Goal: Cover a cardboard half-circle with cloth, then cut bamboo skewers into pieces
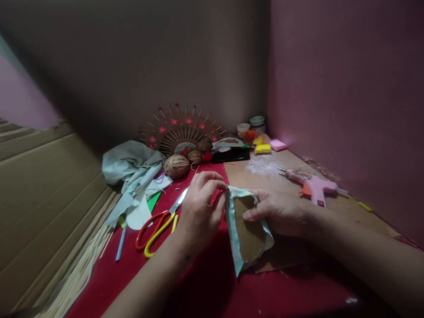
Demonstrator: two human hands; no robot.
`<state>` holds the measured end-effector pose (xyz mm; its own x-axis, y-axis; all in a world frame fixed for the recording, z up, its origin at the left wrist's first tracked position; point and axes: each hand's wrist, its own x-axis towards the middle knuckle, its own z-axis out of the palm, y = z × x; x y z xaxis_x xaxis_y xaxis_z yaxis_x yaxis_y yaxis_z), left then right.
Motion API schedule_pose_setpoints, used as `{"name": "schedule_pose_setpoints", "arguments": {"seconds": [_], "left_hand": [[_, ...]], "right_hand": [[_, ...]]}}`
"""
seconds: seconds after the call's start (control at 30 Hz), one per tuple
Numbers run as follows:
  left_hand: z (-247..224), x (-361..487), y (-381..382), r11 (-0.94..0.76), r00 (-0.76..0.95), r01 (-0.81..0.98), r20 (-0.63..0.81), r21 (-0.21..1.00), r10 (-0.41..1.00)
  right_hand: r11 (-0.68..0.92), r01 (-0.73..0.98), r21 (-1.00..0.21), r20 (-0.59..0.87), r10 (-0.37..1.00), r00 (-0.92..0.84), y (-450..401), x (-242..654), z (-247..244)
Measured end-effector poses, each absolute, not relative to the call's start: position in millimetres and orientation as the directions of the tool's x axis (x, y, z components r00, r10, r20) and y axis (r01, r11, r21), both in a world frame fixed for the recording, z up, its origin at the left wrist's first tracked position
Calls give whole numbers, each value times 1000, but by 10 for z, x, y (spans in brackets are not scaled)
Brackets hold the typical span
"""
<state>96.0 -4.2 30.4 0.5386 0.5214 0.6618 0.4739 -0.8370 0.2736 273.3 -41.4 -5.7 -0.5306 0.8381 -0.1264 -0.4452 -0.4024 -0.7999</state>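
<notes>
A piece of brown cardboard (250,234) with light blue fabric (233,249) folded over its edges is held up above the red-covered table. My right hand (274,210) grips it from the right, thumb pressed on the cardboard face and fingers behind. At its upper left corner, my left hand (203,201) pinches the fabric edge between closed fingertips. Scissors (162,227) with red and yellow handles lie just left of my left hand, their blades partly hidden behind it. A pink glue gun (314,183) rests on its side beyond my right forearm.
Crumpled pale blue cloth (132,163), twine balls (176,166) and a decorated fan-shaped piece (180,128) sit at the back left. Behind are a black phone-like slab (231,155), yellow packets (263,149) and a cup (243,129). Large cardboard (49,185) stands left; a pink wall bounds the right.
</notes>
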Motion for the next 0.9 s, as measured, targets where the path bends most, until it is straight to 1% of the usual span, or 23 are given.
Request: {"name": "schedule_pose_setpoints", "arguments": {"seconds": [0.2, 0.3, 0.37, 0.4, 0.43, 0.47, 0.53, 0.57, 0.63, 0.7, 0.77, 0.8, 0.83, 0.9], "left_hand": [[280, 989, -65, -844, 584, 535, 711, 24, 391], [273, 1021, -75, -819, 624, 565, 700, -99, 346], [264, 1039, -79, -802, 646, 577, 688, -156, 331], [258, 1044, -80, -799, 642, 581, 690, -156, 333], [252, 1046, -79, -803, 627, 581, 700, -128, 343], [247, 1045, -77, -812, 599, 580, 712, -70, 366], [243, 1034, -68, -816, 515, 566, 720, 121, 465], [245, 1026, -61, -800, 476, 553, 699, 233, 533], [256, 1005, -39, -734, 426, 519, 612, 437, 666], [268, 982, -10, -672, 431, 460, 515, 580, 741], [271, 959, 22, -653, 470, 387, 469, 651, 747], [268, 950, 37, -661, 490, 353, 472, 662, 733], [262, 943, 49, -679, 506, 327, 485, 657, 713], [244, 936, 64, -733, 529, 307, 532, 607, 661]], "right_hand": [[-396, -441, -805, -124, 840, -528, -412, 2733, -94], [-387, -435, -813, -131, 849, -511, -414, 2724, -99], [-389, -438, -811, -133, 851, -509, -417, 2716, -96], [-390, -442, -808, -130, 849, -511, -419, 2713, -94], [-391, -446, -805, -127, 848, -515, -420, 2711, -92], [-394, -447, -803, -125, 844, -521, -421, 2710, -90], [-402, -446, -800, -122, 837, -534, -421, 2714, -87], [-406, -442, -800, -125, 833, -539, -421, 2718, -85], [-418, -434, -798, -135, 826, -547, -420, 2727, -76], [-433, -435, -790, -141, 818, -558, -419, 2735, -64], [-445, -445, -777, -141, 812, -567, -418, 2740, -51], [-450, -450, -771, -139, 809, -571, -418, 2742, -46], [-455, -455, -765, -137, 806, -576, -417, 2744, -43], [-465, -465, -753, -131, 799, -586, -415, 2749, -42]]}}
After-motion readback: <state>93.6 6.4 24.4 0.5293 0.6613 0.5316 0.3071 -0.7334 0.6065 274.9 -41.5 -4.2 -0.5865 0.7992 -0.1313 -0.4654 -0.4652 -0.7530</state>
